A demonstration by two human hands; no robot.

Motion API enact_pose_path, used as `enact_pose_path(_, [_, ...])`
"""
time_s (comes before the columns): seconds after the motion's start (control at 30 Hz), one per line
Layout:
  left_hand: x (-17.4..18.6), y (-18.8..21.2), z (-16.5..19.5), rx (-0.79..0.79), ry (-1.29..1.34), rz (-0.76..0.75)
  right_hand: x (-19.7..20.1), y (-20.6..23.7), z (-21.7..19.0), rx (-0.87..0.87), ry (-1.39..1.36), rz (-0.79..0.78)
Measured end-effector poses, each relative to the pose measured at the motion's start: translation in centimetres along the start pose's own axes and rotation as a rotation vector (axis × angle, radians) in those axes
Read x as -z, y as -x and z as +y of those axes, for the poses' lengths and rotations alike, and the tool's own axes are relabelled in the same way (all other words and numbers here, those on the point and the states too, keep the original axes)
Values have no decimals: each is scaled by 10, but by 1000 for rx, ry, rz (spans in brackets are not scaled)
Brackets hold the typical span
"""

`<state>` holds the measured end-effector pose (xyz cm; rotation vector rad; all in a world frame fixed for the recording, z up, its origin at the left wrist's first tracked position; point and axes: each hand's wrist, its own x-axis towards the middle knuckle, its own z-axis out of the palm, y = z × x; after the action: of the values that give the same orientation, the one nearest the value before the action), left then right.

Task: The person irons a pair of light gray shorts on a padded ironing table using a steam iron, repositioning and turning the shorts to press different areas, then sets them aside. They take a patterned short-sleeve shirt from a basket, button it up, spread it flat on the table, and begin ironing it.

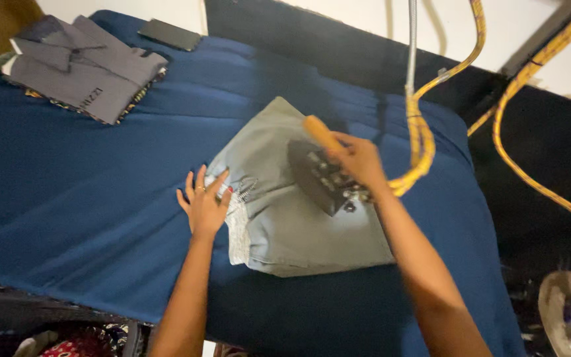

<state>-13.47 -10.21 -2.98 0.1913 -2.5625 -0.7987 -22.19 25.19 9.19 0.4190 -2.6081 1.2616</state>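
garment (299,225): pale grey-green | iron (318,175): black, handle (320,131) tan | cord (424,142): yellow, dark-flecked braid | table cover (87,198): deep blue | folded shirt (84,63): grey, over a patterned cloth (141,94) edge

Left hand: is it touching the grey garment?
Touching. The head view shows the left hand lying flat, its fingers spread over the edge of the grey garment.

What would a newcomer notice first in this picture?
The eye goes first to the dark iron with a wooden handle, which the right hand holds on a grey-green garment in the middle of the blue padded table. The left hand lies flat on the garment's left edge. A yellow braided cord hangs down to the iron, and a folded grey shirt lies at the far left corner.
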Motion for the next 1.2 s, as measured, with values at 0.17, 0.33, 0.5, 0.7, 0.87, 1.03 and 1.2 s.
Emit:
enact_pose_path(0.17, [-2, -1, 2, 27, -118, 41, -70, -41, -15, -31, 487, 90])
enact_pose_path(0.33, [-2, -4, 3, 40, -101, 23, -98, -87, -12, -290, 700, 181])
enact_pose_path(0.5, [3, 1, 7, 4, -36, 4, -91, -121, 3, 37, 644, 121])
enact_pose_path(0.7, [7, 0, 12, 11, -34, 6, -76, -124, 13, 414, 573, -126])
enact_pose_path(0.87, [8, 0, 11, -1, 18, 24, -119, -139, 2, 72, 777, 90])
enact_pose_path(1.03, [8, 0, 8, 15, 20, -16, -114, -156, -8, 36, 539, -13])
enact_pose_path(1.2, [4, 0, 9, 48, 0, -33, -65, -141, -2, 395, 560, -466])
